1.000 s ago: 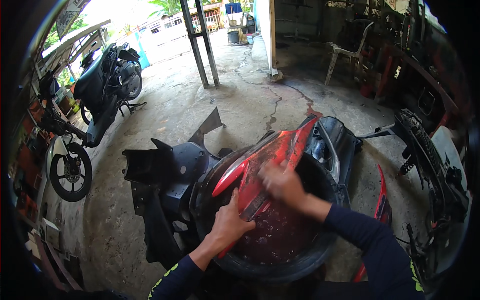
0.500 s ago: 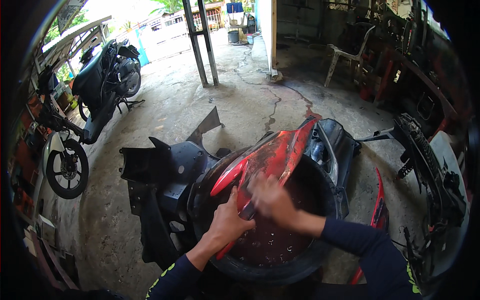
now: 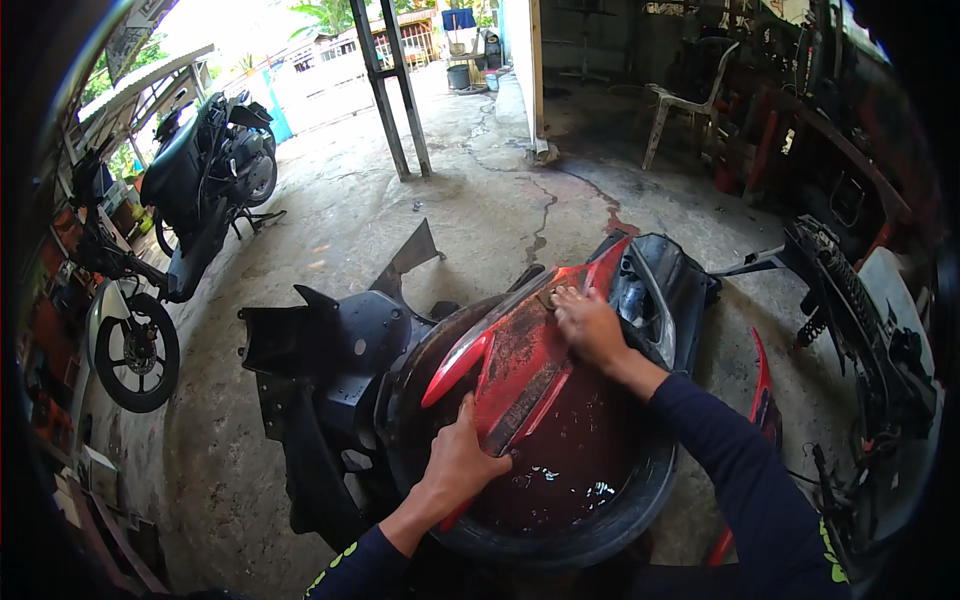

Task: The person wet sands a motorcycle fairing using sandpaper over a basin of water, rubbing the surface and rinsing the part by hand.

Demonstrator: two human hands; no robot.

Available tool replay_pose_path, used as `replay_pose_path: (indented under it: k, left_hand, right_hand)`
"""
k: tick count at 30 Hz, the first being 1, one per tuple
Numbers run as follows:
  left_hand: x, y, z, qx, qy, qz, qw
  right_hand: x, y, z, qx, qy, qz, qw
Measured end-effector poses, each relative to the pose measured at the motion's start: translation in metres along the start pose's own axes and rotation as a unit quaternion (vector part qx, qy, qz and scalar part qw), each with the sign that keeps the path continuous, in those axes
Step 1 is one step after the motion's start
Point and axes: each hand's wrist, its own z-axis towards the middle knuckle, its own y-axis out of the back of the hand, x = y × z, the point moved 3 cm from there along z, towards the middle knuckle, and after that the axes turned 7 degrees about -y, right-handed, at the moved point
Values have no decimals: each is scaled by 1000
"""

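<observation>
A red motorcycle fairing panel [image 3: 515, 350], smeared with brown dirt, slants across a round black tub [image 3: 600, 540] of dark reddish water. My left hand [image 3: 455, 465] is closed around the panel's lower end, near the tub's left side. Toward the panel's upper part, my right hand [image 3: 592, 325] presses on the dirty surface with its fingers together. A small brownish edge shows at those fingertips; what it belongs to is hidden under them.
Black plastic body parts [image 3: 350, 325] lie left of the tub, and a dark panel [image 3: 665, 290] lies behind it. To the right are a red trim piece [image 3: 763, 390] and a partly stripped motorcycle frame [image 3: 835, 290]. A motorcycle [image 3: 215, 170] stands far left, near a metal post [image 3: 393, 90].
My right hand has slid up and away along the panel from near my left hand, uncovering the panel's dirty lower part. My left hand keeps its grip.
</observation>
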Motion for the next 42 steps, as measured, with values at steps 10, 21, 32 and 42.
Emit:
replay_pose_path:
  k: [10, 21, 32, 42]
  left_hand:
    - [3, 2, 2, 8, 17, 3, 1000]
    - [11, 8, 2, -4, 14, -1, 1000]
    - [10, 10, 1, 24, 14, 28, 999]
    - [7, 11, -2, 33, 14, 39, 999]
  right_hand:
    - [35, 5, 4, 22, -19, -121, 992]
    - [104, -5, -26, 33, 118, -30, 992]
    - [118, 0, -31, 10, 198, 71, 978]
    - [102, 8, -28, 80, 216, 98, 968]
